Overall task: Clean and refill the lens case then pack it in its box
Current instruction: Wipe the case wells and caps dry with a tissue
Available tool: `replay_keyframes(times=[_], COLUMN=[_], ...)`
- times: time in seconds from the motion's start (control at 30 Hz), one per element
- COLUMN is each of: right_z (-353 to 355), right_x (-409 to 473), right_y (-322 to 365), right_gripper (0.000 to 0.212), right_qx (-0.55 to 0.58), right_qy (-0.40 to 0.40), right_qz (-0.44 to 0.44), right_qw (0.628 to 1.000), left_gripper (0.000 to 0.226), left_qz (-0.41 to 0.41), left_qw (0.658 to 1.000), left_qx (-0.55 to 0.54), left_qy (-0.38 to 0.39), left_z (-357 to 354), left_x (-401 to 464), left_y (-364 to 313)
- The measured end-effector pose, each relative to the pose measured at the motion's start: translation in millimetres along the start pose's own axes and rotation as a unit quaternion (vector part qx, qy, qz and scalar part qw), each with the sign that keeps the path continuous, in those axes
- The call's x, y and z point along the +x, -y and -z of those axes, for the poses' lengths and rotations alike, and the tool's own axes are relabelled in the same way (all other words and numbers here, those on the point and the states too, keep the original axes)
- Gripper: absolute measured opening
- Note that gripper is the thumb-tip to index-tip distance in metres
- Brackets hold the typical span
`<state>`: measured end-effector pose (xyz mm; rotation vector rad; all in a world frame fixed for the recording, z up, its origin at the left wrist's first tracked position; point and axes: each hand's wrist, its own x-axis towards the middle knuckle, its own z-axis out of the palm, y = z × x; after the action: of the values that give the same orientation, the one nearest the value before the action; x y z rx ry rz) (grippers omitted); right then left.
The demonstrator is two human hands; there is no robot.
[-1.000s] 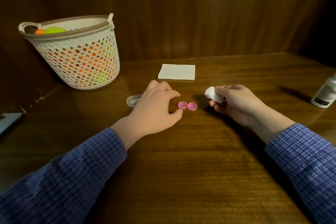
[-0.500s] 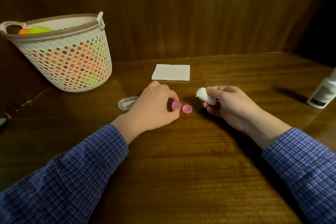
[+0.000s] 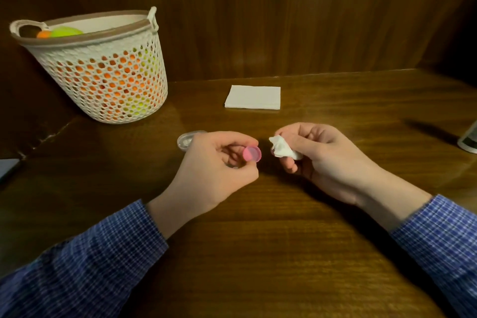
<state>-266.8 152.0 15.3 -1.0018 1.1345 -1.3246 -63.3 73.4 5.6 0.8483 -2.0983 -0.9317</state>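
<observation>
My left hand pinches a pink lens-case cap between thumb and forefinger, lifted just above the wooden table, its hollow side turned toward me. My right hand grips a crumpled white tissue wad, a few centimetres right of the cap. A sliver of the second pink cap peeks out behind the tissue. The clear lens-case body lies on the table, partly hidden behind my left hand.
A folded white tissue lies further back. A white mesh basket with orange and green things stands at the back left. A white bottle shows at the right edge, a pale flat object at the left edge.
My left hand closed on one pink cap and lifted it off the table, turning it toward me. My right hand with the tissue wad came closer to the cap.
</observation>
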Motion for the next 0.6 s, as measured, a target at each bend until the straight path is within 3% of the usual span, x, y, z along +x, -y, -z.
replay_keyframes(times=[0.33, 0.6], right_z=[1.3, -3.9], right_x=[-2.1, -6.1], right_y=[0.6, -2.8], right_gripper=[0.023, 0.023], right_qx=[0.002, -0.166], right_qy=[0.064, 0.0], right_qz=[0.031, 0.124], right_qw=[0.997, 0.978], left_gripper=[0.03, 0.037], left_qz=[-0.059, -0.08], left_qw=[0.996, 0.995], left_qx=[-0.059, -0.059], left_qy=[0.018, -0.002], left_z=[-6.9, -8.0], left_x=[-5.0, -7.0], left_y=[-4.8, -8.7])
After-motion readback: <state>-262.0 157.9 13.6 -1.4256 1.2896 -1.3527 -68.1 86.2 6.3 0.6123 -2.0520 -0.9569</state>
